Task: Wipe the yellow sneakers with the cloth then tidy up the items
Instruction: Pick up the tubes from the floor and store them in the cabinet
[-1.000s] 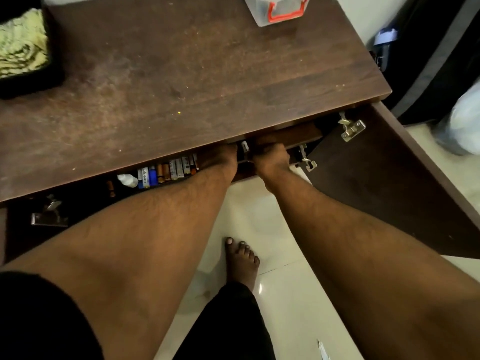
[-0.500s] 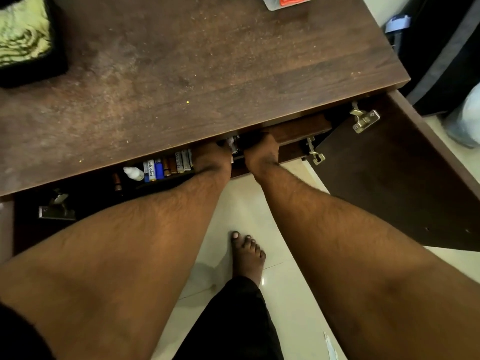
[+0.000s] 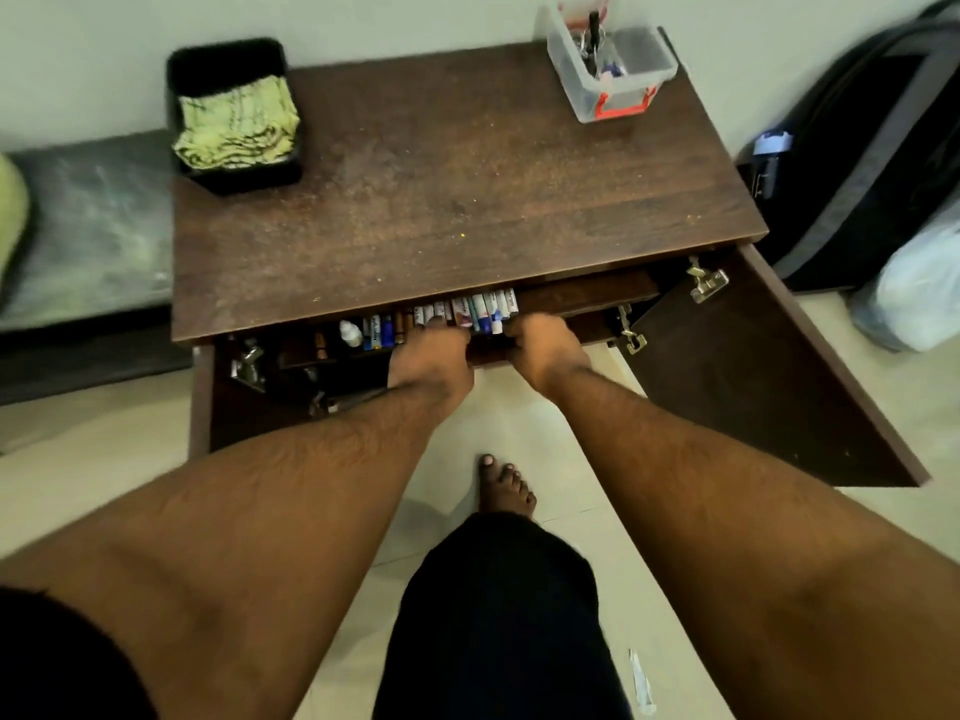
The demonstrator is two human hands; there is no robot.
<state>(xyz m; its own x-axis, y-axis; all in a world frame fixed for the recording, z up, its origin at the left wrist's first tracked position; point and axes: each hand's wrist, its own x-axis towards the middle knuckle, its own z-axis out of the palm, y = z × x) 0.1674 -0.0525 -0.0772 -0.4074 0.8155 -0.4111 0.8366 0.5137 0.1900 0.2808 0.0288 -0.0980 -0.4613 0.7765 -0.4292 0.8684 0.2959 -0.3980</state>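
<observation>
Both hands reached into the open cabinet under the tabletop. Left hand and right hand sat knuckles-up at the shelf, beside a row of tubes. Fingers were hidden; could not tell whether they gripped anything. No sneakers in view. Cloth lay folded in the black tray on the far left corner. Judgement: tidying stage. Best to draw hands out level, clear of the tubes and hinges, then swing both doors closed.
</observation>
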